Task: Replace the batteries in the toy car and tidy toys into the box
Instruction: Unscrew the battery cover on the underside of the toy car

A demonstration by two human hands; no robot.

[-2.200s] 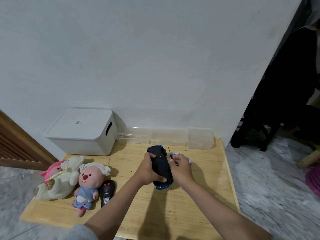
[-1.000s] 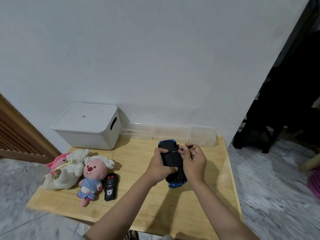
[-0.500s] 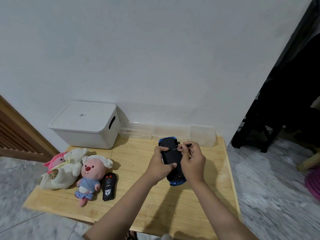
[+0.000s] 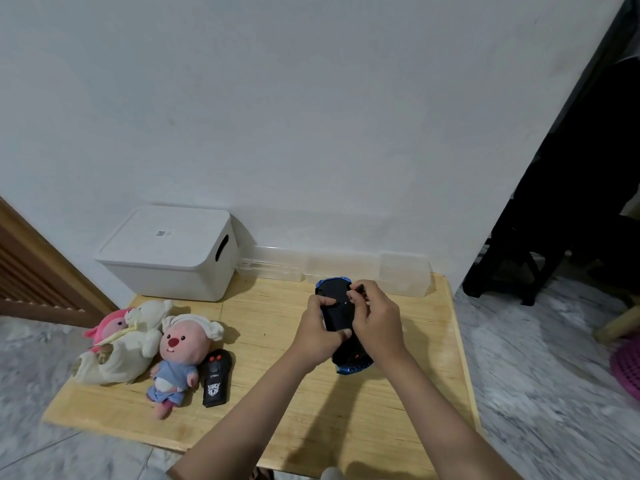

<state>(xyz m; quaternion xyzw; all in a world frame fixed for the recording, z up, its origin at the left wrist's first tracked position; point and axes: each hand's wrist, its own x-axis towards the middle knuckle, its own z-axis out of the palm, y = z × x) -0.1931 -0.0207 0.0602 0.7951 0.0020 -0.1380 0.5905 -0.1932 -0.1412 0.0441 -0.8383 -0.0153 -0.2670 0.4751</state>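
A blue toy car [image 4: 337, 308] is turned belly-up over the wooden table [image 4: 277, 393], its black underside facing me. My left hand [image 4: 317, 332] grips its left side, thumb across the near end. My right hand [image 4: 375, 320] pinches a small dark screwdriver [image 4: 359, 288] whose tip rests on the car's underside. A black remote control [image 4: 216, 377] lies on the table to the left. A white lidded box [image 4: 169, 252] stands at the back left against the wall.
Two plush toys lie at the table's left: a pink beaver in blue [image 4: 180, 355] and a cream-and-pink one [image 4: 117, 344]. Clear plastic containers [image 4: 403, 273] line the back edge. Grey marble floor surrounds the table; dark furniture [image 4: 571, 220] stands at right.
The car stays in my left hand. My right hand with the screwdriver has shifted slightly in over the car's underside, fingers curled closer to the tool's tip.
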